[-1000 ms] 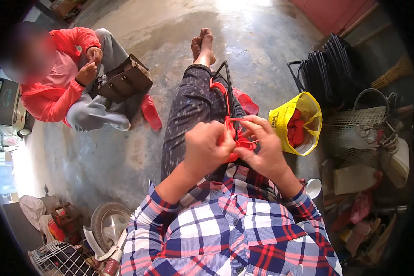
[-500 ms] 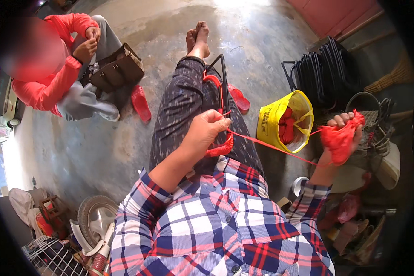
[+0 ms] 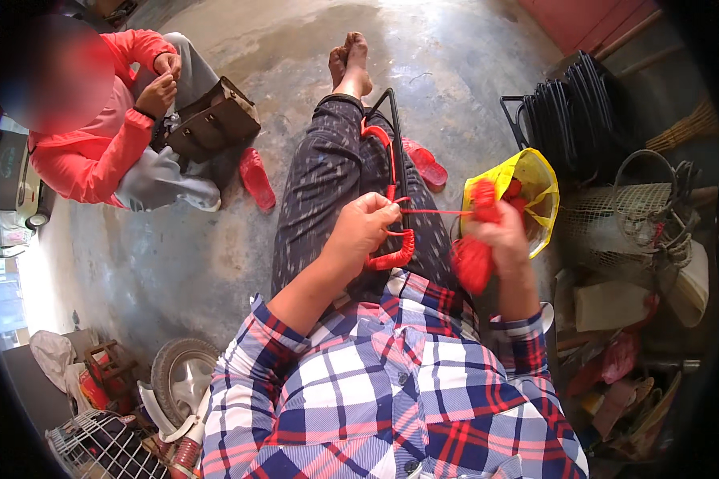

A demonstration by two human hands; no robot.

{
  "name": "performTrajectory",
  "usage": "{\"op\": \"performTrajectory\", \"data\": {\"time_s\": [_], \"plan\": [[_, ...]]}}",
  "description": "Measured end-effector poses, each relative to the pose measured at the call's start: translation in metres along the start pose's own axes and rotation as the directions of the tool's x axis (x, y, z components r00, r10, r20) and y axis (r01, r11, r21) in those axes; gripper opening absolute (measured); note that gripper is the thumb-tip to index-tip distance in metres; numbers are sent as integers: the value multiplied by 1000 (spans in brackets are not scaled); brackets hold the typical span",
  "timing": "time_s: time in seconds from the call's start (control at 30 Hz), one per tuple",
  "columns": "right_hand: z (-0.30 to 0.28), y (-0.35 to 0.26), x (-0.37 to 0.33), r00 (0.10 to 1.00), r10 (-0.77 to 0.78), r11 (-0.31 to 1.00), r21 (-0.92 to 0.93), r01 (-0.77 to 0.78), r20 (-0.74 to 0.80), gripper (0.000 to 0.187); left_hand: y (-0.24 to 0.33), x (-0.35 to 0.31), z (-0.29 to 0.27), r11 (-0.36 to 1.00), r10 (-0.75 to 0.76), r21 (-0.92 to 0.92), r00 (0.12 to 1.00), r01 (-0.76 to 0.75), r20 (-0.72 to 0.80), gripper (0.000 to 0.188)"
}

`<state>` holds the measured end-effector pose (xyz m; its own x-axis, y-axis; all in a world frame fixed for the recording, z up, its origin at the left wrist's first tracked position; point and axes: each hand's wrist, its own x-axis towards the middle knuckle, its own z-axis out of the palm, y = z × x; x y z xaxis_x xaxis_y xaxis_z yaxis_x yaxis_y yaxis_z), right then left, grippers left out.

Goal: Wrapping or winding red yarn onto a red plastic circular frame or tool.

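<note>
A black metal frame lies along my lap. Its near end and part of one side are covered by red wrapping. My left hand is closed beside the frame's bar, pinching red cord between thumb and fingers. From there a taut strand of cord runs across to my right hand. That hand is wrapped round a loose bundle of red cord, slightly blurred, which hangs out on both sides of it. Just behind it stands an open yellow bag with more red material inside.
Black frames are stacked at the far right, with a wire basket nearer. Red clogs lie on the floor. At the left sits a person in a coral jacket, near a brown handbag. A wheel stands at the lower left.
My right hand has swung in from the far right toward the frame, bringing the cord bundle before the yellow bag. The strand between my hands is shorter. My left hand keeps its pinch.
</note>
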<state>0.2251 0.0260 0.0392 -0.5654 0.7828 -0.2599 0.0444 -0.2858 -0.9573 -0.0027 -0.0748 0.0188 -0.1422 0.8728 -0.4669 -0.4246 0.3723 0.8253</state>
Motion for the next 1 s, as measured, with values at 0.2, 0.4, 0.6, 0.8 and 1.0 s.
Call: {"op": "performTrajectory", "data": {"time_s": [0.2, 0.4, 0.6, 0.8, 1.0], "plan": [[-49, -31, -49, 966, -151, 987, 15, 158, -211, 23, 2, 8, 6, 934, -293, -188, 952, 304, 83, 31], [-86, -16, -92, 967, -210, 954, 187, 235, -146, 21, -5, 12, -1, 929, -305, -155, 931, 337, 200, 26], [-77, 7, -56, 847, -58, 983, 116, 140, -529, 27, -10, 5, 4, 976, -160, -137, 985, 168, 66, 37], [25, -7, -49, 1000, 29, 902, 431, -26, 0, 42, 18, -31, 29, 474, 526, 618, 764, -627, 373, 42], [62, 0, -33, 935, -46, 874, 468, -133, 351, 80, 21, -39, 47, 884, 396, 58, 810, -463, 431, 46]]}}
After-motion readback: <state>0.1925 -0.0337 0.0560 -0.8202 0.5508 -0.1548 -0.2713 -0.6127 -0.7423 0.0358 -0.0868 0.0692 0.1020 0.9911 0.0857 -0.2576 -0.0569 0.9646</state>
